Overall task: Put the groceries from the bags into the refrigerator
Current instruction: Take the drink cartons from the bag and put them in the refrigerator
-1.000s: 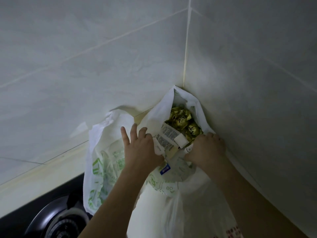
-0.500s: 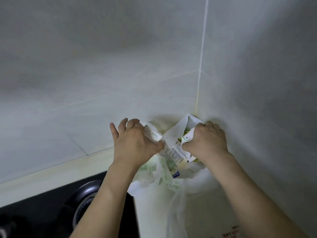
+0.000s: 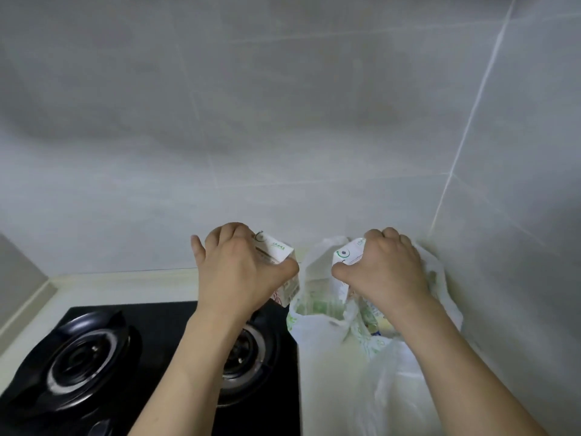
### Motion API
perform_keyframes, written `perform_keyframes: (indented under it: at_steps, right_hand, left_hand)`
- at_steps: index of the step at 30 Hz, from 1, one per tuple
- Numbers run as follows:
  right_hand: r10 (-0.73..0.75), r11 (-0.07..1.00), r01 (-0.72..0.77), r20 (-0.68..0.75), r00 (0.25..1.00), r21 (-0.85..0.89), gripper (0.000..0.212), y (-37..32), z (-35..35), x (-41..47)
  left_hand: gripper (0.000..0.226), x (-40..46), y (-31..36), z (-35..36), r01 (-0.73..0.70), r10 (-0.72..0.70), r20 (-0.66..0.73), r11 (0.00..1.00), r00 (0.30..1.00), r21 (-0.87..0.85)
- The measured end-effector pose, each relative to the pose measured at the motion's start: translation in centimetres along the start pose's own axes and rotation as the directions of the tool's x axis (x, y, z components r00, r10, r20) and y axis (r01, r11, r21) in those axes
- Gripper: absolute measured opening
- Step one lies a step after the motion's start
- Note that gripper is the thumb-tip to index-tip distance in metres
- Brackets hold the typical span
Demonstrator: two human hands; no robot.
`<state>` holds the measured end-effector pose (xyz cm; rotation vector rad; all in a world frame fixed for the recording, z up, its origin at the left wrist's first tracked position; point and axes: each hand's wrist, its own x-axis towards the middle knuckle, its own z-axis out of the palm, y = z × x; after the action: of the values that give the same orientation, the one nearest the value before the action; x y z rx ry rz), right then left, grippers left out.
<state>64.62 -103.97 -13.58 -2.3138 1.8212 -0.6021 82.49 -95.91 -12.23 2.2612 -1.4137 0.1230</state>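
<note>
**Two cartons held above the table**

The tiled wall fills the view beyond both hands, meeting a side wall at a corner past the right hand.

The table lies below the hands, pale, running to the wall.

The stove is set into the table under the left forearm, black, with one burner to the left of that arm and another partly hidden beneath it.

The bag sits on the table just right of the stove, below the right hand and reaching toward the corner. It is white plastic with green print, its mouth open and crumpled; more clear plastic lies in front of it under the right forearm. What else it holds is too blurred to tell.

The left hand is curled round the left carton, thumb on the near side and fingers over the top. The carton is white with green marks, tilted, above the stove's right edge.

The right hand grips the right carton the same way. That carton hangs just above the bag's mouth, its lower part hidden by the hand and the plastic.

The two cartons are near each other, not touching.
</note>
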Motion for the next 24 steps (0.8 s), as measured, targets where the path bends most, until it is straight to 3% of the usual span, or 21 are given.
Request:
perform_keyframes:
  at_steps: [13,24]
  right_hand:
    - [-0.287,0.953,0.277,0.072,0.955,0.125,0.055,-7.6,1.4,-0.7]
    - [-0.551,0.818,0.505,0.122,0.826,0.276,0.059,-11.9,2.5,-3.4]
  left_hand:
    - [0.084,-4.6,-5.9,-4.1,0.270,-0.261,-0.114,0.960,0.959,0.078]
    - [0.084,-10.8,-7.9,-7.0,0.524,-0.481,-0.265,0.843,0.836,0.124]
